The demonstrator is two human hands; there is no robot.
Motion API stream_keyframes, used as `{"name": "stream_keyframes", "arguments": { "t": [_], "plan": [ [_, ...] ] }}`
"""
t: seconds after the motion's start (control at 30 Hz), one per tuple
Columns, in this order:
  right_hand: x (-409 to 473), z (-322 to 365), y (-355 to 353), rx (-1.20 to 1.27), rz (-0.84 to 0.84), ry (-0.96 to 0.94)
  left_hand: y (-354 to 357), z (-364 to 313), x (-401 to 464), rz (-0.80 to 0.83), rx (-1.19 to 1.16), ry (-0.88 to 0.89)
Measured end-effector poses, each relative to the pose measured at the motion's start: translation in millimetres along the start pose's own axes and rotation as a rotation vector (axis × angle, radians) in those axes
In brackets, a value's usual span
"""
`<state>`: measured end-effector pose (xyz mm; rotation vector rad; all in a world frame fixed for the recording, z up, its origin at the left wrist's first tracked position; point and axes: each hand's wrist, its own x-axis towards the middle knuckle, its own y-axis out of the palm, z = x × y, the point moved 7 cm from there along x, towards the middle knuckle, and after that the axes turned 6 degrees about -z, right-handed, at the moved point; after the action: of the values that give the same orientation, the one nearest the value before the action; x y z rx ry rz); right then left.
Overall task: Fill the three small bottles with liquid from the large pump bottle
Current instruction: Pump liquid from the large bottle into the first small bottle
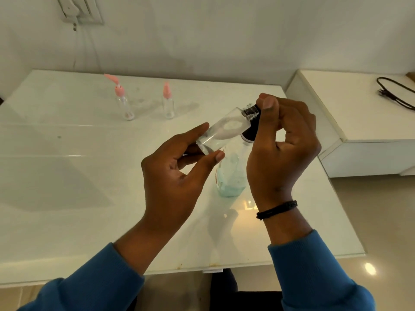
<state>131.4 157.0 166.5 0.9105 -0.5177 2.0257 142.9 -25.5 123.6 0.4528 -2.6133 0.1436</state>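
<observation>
My left hand (179, 167) grips the base of a small clear bottle (222, 131), tilted with its neck up to the right. My right hand (280, 149) pinches the cap (250, 112) at that neck. Below and behind my hands stands the large bottle (231, 176) with pale blue liquid in its lower part and a dark top (248, 135); my right hand hides part of it. Two small clear bottles stand upright at the back of the white table (67, 176): one with a pink pump (124, 104), one with a pink cap (168, 104).
A white cabinet (359, 122) adjoins the table on the right, with a black cable (395, 93) on top. A wall socket plate (78, 10) with a hanging cord is at the upper left. The table's front edge runs near my sleeves.
</observation>
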Motion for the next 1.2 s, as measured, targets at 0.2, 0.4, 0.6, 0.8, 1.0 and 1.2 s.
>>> {"name": "stream_keyframes", "arguments": {
  "t": [0.2, 0.4, 0.6, 0.8, 1.0, 1.2],
  "plan": [
    [-1.4, -0.3, -0.7, 0.0, -0.01, -0.012, 0.1, -1.1, 1.2, 0.014, 0.032, 0.018],
    [2.7, 2.0, -0.6, -0.005, 0.0, -0.013, -0.4, -0.8, 0.1, 0.009, 0.018, 0.008],
    [-3.4, -2.5, 1.3, 0.015, -0.008, 0.016, 0.3, -1.2, 0.9, 0.012, 0.033, 0.008],
    [3.1, 0.6, -1.1, 0.008, -0.011, -0.003, 0.7, -2.0, 0.5, 0.012, 0.013, 0.004],
    [-2.1, -2.9, 1.2, 0.023, -0.005, 0.023, 0.1, -2.6, 0.6, 0.012, 0.021, 0.01],
    [-0.2, -1.2, -0.2, 0.017, -0.01, 0.014, 0.7, -1.6, 0.7, 0.014, 0.029, 0.015]
  ]
}}
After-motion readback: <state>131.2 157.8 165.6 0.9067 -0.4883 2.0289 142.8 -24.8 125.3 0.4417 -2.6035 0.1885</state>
